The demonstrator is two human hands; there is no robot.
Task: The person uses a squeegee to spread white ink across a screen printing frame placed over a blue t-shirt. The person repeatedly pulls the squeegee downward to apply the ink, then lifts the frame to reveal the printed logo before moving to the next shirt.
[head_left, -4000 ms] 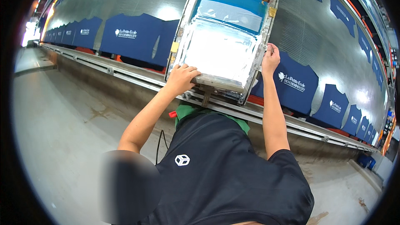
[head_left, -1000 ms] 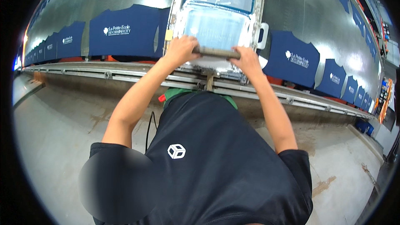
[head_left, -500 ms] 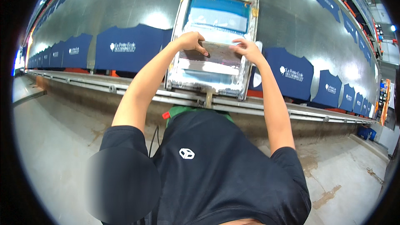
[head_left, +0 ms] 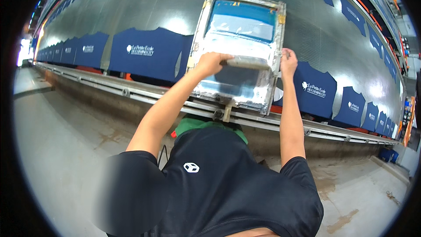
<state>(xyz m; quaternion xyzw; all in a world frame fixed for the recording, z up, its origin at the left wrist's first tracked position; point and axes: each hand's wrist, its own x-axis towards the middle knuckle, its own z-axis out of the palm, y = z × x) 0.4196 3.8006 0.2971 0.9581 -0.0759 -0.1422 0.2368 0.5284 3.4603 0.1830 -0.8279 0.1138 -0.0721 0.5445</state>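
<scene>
A: Head view: the left hand (head_left: 211,62) is closed around the left end of the squeegee (head_left: 245,62), which lies across the middle of the screen-printing frame (head_left: 198,48). Half a second ago both hands were on that blade; now only the left one has it

B: And the right hand (head_left: 288,60)?

A: It has moved off the squeegee to the frame's right rail, fingers curled over the metal edge, thumb side toward the mesh (head_left: 241,19). I judge it as steadying the frame while the left hand works the blade alone

B: Where does the blade sit compared with before?

A: About mid-screen, as it was half a second ago, and farther up than a second ago, when it was near the edge closest to the person. Below the left hand the mesh looks dark and wiped; beyond it there is a pale band of white ink (head_left: 239,39)

B: What lies around the hands?

A: To the left of the left hand, a navy shirt (head_left: 144,55) is spread on the long metal table (head_left: 131,4); just right of the right hand, another navy shirt (head_left: 315,90). Below both wrists runs the steel rail (head_left: 144,95)
</scene>
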